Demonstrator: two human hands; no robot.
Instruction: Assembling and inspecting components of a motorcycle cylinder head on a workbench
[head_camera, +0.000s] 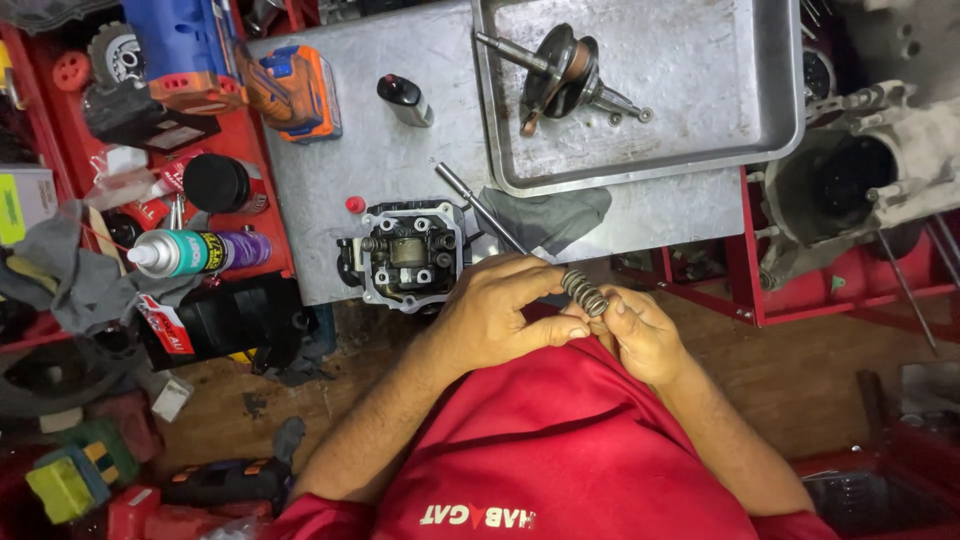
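Fingers of both hands pinch 1 small coil spring (584, 292) at the frame's centre: the left hand (497, 312) curls around from the left, the right hand (640, 332) grips its lower end. The spring sits just past the near edge of the metal table (400, 170). An engine part (408, 254) lies at that edge, just left. Bare wooden floor (800, 370) opens lower right.

Both forearms bare, reaching forward and angled inward to meet at the middle. Left hand (500, 310) palm down, fingers curled, thumb stretched toward the right. Right hand (640, 330) just beside it, fingertips touching the left's, fingers bent in a pinch.
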